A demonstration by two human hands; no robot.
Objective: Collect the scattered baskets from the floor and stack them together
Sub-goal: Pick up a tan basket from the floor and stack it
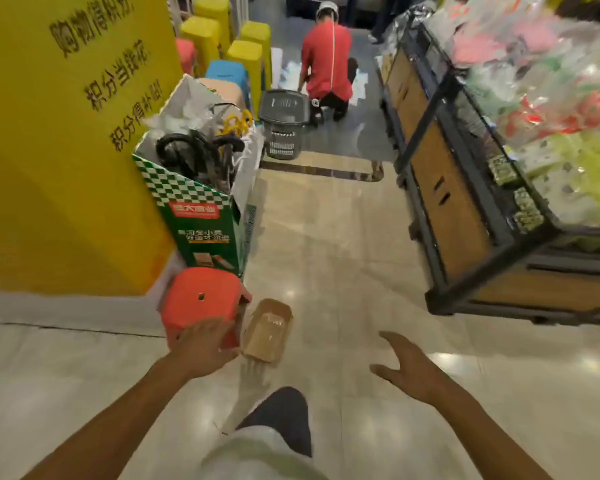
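Observation:
A dark grey shopping basket (284, 110) sits on top of another grey basket (283, 143) on the floor far up the aisle, beside a kneeling person in a red shirt (326, 60). My left hand (203, 344) reaches forward with fingers loose, over the near edge of a red plastic stool (201, 296); whether it touches the stool is unclear. My right hand (404, 367) hangs open in the air over the bare floor, holding nothing.
A brown cardboard tray (267, 329) lies beside the red stool. A green checkered box (201, 216) holding umbrellas stands by a yellow pillar (66, 140). Stacked yellow and blue stools (229, 46) line the left. A dark shelf unit (465, 202) with packaged goods borders the right.

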